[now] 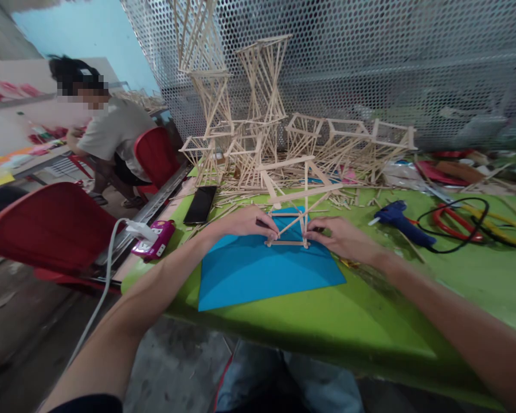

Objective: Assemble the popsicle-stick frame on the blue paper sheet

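Observation:
A small frame of thin wooden sticks (286,243) stands on a blue sheet (266,275) laid over the green tabletop. Its base is a square, and slanted sticks rise from it to a larger square of flat sticks at the top. My left hand (251,222) pinches the frame near its front left corner. At the front right corner my right hand (333,232) has its fingertips closed on an upright stick. Both hands touch the lower part of the frame, one on either side.
Stick towers (264,80) and loose sticks fill the table's back, before a perforated metal screen (370,63). A blue glue gun (402,221) and pliers (456,223) lie right. A phone (200,205) and a purple power strip (157,241) lie left, near red chairs (55,229) and a seated person (114,126).

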Motion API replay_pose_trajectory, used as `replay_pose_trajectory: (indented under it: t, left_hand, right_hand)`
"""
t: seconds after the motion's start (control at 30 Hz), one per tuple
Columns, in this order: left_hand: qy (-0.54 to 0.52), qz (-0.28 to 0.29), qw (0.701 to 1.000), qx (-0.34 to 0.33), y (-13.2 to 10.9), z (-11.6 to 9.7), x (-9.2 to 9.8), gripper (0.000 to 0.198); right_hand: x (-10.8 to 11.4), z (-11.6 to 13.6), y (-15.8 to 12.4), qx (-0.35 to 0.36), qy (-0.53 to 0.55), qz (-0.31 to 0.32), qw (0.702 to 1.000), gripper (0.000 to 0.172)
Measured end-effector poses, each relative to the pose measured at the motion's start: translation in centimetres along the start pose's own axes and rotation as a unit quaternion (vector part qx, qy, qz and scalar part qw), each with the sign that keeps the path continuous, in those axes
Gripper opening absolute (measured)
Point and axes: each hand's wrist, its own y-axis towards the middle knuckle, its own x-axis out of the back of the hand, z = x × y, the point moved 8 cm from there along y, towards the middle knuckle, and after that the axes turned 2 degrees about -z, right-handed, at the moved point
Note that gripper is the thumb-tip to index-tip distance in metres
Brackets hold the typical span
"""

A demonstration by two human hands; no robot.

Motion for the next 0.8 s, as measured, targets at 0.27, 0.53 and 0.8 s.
replay_pose_trajectory:
  t: [0.27,0.53,0.8]
  left_hand:
    - [0.007,0.004,1.0,-0.005,0.0,-0.1,-0.1,0.03]
    - [0.0,-0.001,0.999,-0.037,-0.2,-0.3,0.1,0.028]
    - [0.064,-0.052,0.996,-0.032,-1.7,-0.8,2.7,0.029]
  right_hand:
    - [0.1,0.2,-0.1,-0.005,0.002,0.005,1.0,0.037]
    - [0.2,0.4,-0.1,0.002,0.005,0.001,1.0,0.038]
    - [0.4,-0.4,-0.3,-0.006,0.03,-0.017,0.999,0.037]
